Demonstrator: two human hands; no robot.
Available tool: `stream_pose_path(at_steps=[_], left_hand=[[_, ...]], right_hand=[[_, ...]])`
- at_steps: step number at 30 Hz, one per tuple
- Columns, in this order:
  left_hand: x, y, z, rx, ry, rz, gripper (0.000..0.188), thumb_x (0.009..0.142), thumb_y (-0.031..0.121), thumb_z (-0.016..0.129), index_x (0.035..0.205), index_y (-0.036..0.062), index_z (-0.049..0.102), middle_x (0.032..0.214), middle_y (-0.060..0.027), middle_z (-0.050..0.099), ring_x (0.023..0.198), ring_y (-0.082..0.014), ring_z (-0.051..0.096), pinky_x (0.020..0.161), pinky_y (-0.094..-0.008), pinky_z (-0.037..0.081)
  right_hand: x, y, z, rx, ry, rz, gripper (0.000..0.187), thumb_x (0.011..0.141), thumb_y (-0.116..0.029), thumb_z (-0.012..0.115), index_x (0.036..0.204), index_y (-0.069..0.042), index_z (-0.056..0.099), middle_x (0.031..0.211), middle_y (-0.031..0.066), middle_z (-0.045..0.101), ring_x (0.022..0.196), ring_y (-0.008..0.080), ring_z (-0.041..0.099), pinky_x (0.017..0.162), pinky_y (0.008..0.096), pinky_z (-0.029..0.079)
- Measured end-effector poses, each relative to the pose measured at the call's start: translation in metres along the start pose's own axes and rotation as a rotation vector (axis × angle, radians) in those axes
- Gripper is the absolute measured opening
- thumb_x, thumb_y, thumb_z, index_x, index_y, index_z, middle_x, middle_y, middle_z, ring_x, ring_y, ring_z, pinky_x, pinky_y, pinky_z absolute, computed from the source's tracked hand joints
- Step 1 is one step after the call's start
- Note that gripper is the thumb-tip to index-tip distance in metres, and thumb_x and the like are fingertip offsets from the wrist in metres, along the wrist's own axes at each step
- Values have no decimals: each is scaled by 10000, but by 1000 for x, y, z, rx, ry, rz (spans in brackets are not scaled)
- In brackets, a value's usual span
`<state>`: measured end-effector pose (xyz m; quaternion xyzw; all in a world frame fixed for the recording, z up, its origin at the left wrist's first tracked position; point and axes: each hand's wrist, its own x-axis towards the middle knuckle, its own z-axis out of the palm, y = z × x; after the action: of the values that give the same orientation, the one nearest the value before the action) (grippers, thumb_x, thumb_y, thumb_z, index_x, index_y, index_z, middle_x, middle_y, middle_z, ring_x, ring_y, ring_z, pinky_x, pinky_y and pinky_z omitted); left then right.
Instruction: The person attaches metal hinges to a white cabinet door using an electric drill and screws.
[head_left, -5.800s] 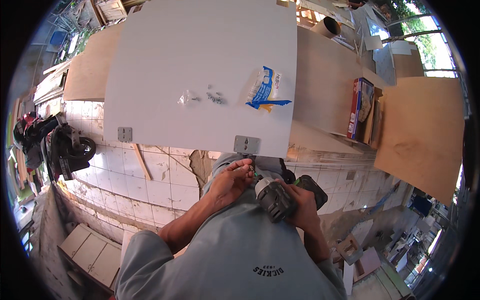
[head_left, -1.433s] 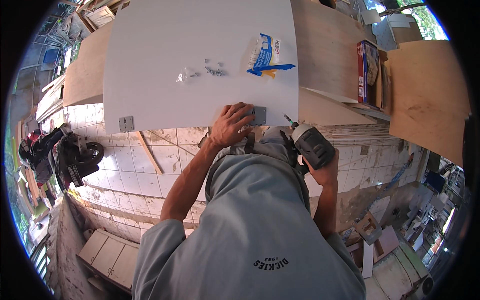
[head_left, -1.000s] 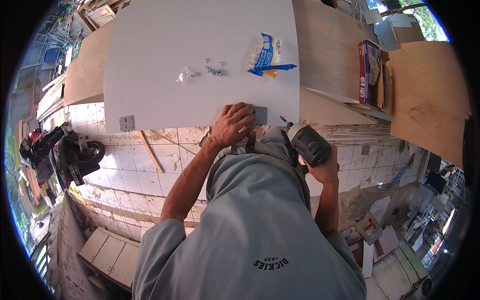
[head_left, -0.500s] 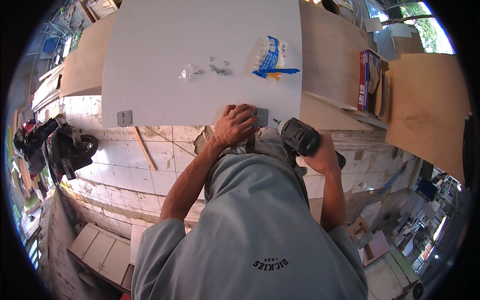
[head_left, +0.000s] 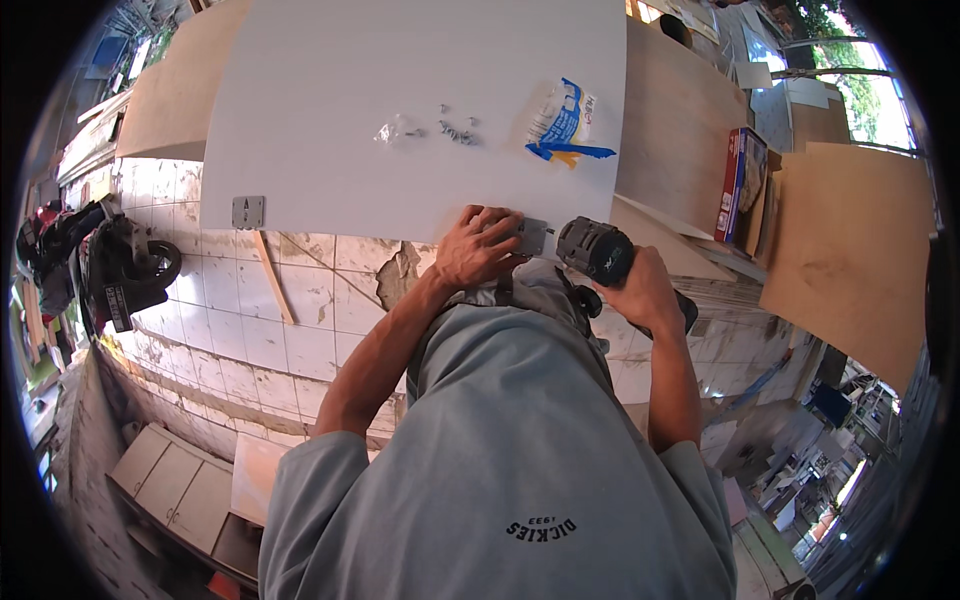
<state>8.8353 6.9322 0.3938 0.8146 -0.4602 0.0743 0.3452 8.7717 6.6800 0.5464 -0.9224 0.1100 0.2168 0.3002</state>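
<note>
A large white board lies before me. My left hand is closed at its near edge, fingers bent over a grey metal plate and part of it hidden beneath them. My right hand grips a black cordless drill, held roughly level and pointing left. Its bit tip is at the plate's right part; whether it touches a screw is too small to tell. A second metal plate sits at the board's near left corner.
Several small screws lie on the board beside a clear plastic bag. Farther right is a blue and clear packet. Wooden panels and a box stand to the right. At left, a motorcycle is on the tiled floor.
The drill has moved left, bringing its bit from beside the metal plate onto it. My left hand stays on the plate. The whole view has shifted slightly.
</note>
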Motion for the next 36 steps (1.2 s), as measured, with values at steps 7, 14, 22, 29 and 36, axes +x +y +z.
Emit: stream_pose_path(at_steps=[7, 14, 22, 29, 36], left_hand=[[0, -1, -1, -48, 33, -9, 282, 731, 292, 814, 919, 133, 677, 1225, -42, 638, 1130, -229, 581, 913, -420, 451], [3, 1, -1, -49, 61, -4, 246, 714, 236, 802, 869, 132, 642, 1184, -46, 639, 1091, -223, 582, 909, -410, 447], [0, -2, 2, -56, 26, -15, 235, 757, 268, 800, 921, 140, 691, 1224, -51, 633, 1093, -253, 576, 916, -433, 447], [0, -2, 2, -58, 25, -14, 237, 753, 263, 801, 922, 141, 690, 1223, -48, 629, 1089, -254, 574, 916, -431, 445], [-1, -3, 3, -57, 24, -11, 237, 752, 264, 801, 926, 146, 692, 1220, -48, 628, 1085, -253, 573, 914, -433, 443]], right_hand=[[4, -3, -1, 39, -28, -13, 318, 673, -149, 832, 881, 57, 708, 815, 261, 699, 839, 410, 695, 754, 441, 550], [5, 5, 4, -33, -36, 22, 337, 669, -160, 838, 889, 60, 708, 837, 265, 701, 855, 418, 689, 779, 449, 548], [5, 1, 3, -55, -40, 48, 327, 669, -161, 836, 879, 55, 710, 835, 262, 701, 836, 419, 686, 788, 453, 545], [5, -1, 0, -96, -54, 44, 323, 674, -169, 827, 877, 52, 707, 839, 259, 701, 842, 416, 682, 788, 456, 546], [5, 1, 2, -114, -62, 46, 335, 676, -179, 821, 894, 47, 704, 862, 255, 701, 886, 410, 665, 817, 457, 539]])
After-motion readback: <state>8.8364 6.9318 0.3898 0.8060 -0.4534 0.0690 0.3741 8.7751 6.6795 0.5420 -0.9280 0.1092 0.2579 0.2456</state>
